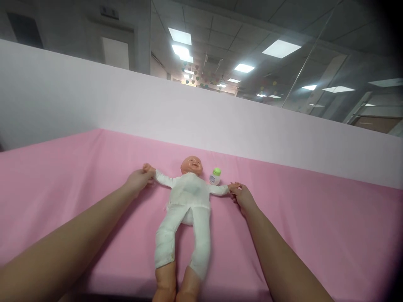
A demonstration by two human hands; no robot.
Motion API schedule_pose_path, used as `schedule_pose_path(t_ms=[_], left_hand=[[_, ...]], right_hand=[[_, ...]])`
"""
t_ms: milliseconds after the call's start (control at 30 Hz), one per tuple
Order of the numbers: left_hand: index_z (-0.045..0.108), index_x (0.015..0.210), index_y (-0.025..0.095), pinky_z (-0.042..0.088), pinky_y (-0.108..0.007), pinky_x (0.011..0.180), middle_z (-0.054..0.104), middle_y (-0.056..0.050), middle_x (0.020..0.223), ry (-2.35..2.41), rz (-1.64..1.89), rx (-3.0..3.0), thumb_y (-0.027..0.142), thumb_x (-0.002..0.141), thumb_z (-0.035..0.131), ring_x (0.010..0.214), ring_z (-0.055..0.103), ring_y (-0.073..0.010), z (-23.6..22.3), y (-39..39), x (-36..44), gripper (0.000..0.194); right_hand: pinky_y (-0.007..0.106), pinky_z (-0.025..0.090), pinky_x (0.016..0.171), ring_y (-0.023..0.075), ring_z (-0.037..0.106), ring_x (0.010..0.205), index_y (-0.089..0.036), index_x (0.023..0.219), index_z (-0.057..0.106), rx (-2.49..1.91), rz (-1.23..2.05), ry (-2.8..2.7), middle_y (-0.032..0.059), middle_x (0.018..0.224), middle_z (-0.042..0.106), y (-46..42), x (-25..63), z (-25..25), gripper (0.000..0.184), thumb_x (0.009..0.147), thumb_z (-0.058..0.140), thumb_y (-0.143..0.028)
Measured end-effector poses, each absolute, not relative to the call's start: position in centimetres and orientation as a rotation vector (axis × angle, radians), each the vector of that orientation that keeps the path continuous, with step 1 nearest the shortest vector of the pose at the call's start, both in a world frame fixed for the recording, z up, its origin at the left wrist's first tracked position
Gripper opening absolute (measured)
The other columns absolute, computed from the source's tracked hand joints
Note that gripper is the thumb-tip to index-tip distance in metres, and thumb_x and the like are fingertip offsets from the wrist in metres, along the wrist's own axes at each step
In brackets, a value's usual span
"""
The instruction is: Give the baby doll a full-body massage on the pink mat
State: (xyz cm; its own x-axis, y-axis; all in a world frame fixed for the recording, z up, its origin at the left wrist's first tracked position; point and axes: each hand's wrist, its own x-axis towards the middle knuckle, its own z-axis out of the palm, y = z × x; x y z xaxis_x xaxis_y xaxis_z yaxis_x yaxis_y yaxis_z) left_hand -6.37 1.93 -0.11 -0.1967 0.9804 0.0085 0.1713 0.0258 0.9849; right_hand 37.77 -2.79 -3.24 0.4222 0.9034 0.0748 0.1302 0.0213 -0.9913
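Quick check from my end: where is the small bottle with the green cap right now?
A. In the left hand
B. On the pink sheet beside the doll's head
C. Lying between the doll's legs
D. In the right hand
B: the small bottle stands on the pink sheet just beside the doll at head height, while the left hand and right hand each hold one of the doll's hands.

An office-like training room — grid ceiling with panel lights point(281, 48) at 12 o'clock, glass partitions point(330, 79) at 2 o'clock, a pink-covered table point(63, 184) behind a white screen point(94, 100).
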Motion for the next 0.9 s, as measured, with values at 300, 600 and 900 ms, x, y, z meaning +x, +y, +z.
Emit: schedule_pose_path(t_ms=[300, 600, 900], left_hand=[[0.077, 0.106, 0.028, 0.053, -0.032, 0.079, 0.077, -0.004, 0.107, 1.304, 1.299, 1.917, 0.043, 0.078, 0.077, 0.098, 0.07, -0.0285, 2.0, -2.4, -2.5, 0.032], [0.074, 0.116, 0.028, 0.054, -0.033, 0.081, 0.072, -0.007, 0.112, 1.152, 0.91, 2.494, 0.042, 0.086, 0.065, 0.095, 0.068, -0.0252, 1.8, -3.8, -0.9, 0.035], [0.061, 0.092, 0.021, 0.057, -0.03, 0.06, 0.07, -0.003, 0.077, 1.506, 1.308, 1.329, 0.034, 0.07, 0.075, 0.07, 0.069, -0.0216, 1.0, 0.9, -5.9, 0.03]], right_hand=[[0.036, 0.055, 0.093, 0.024, 0.067, 0.113, -0.032, 0.144, 0.05, -1.284, 0.401, -1.403, 0.0065, 0.134, 0.068, -6.2, 32.3, -0.4, 0.064, 0.085, 0.074, -0.032], [0.048, 0.048, 0.105, 0.0262, 0.062, 0.114, -0.032, 0.123, 0.073, -1.1, 0.234, -2.056, 0.0023, 0.118, 0.074, -7.8, 28.2, -0.1, 0.045, 0.086, 0.06, -0.009], [0.029, 0.059, 0.069, 0.02, 0.071, 0.09, -0.025, 0.131, 0.052, -1.307, 0.713, -0.989, 0.0073, 0.112, 0.074, -4.0, 36.0, -1.7, 0.058, 0.081, 0.076, -0.04]])
